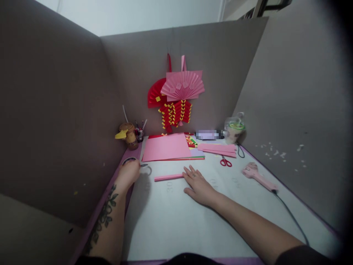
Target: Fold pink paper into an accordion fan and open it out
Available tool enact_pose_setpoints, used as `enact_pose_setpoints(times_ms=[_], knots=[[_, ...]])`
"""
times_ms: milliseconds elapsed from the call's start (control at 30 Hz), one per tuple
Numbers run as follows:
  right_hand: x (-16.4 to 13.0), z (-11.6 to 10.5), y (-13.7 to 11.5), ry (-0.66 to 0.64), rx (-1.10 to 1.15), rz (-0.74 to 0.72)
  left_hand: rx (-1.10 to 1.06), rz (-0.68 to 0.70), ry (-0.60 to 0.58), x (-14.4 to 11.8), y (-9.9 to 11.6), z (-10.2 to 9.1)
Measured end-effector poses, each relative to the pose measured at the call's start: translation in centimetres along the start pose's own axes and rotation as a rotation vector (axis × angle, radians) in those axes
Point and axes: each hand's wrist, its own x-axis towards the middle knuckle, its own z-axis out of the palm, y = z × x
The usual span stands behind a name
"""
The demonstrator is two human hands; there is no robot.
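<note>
My right hand (pixel 199 185) lies flat on the white table (pixel 193 224), fingers spread, its fingertips touching the right end of a folded pink paper strip (pixel 168 177). Far over at the table's left edge, my left hand (pixel 129 173) is closed around something beside a tape roll (pixel 129 160); a small dark tip sticks out of the hand to the right. What that hand grips is mostly hidden.
A stack of pink paper sheets (pixel 166 147) lies behind the strip, more pink strips (pixel 217 148) to the right. Red scissors (pixel 225 161), a pink glue gun (pixel 257 176) with cord, a plastic cup (pixel 233 129), a wooden pen holder (pixel 129 135). Paper fans (pixel 179 88) hang on the grey partition.
</note>
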Motion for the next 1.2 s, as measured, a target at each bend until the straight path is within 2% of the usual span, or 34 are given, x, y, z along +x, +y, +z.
enact_pose_setpoints(times_ms=[100, 167, 200, 300, 400, 533, 700, 1033, 1200], knots=[[0.0, -0.2, -0.3, 0.063, 0.019, -0.045, -0.253, 0.042, 0.047, -0.7, 1.5, -2.0], [-0.1, -0.7, -0.6, 0.186, 0.051, -0.087, -0.568, 0.185, 0.079, -1.5, 3.7, -2.6], [-0.2, -0.9, -0.8, 0.279, 0.077, -0.105, -0.702, 0.270, 0.051, -1.9, 4.9, -2.6], [-0.7, -1.7, -1.1, 0.601, 0.193, -0.107, -0.899, 0.441, -0.029, -3.2, 8.6, -1.8], [-1.0, -2.2, -1.1, 0.797, 0.281, -0.061, -0.995, 0.465, -0.076, -4.2, 11.0, -0.3], [-1.1, -2.5, -0.9, 0.828, 0.272, -0.075, -1.055, 0.512, -0.111, -4.9, 11.8, 1.2], [-1.0, -2.9, -1.1, 0.848, 0.267, -0.158, -1.067, 0.561, -0.145, -5.1, 11.9, 1.4], [-1.0, -3.2, -0.9, 0.797, 0.229, -0.176, -0.978, 0.628, -0.109, -4.9, 11.8, 2.3], [-0.9, -3.3, -1.0, 0.788, 0.269, -0.148, -0.915, 0.633, -0.041, -4.9, 11.7, 2.4]])
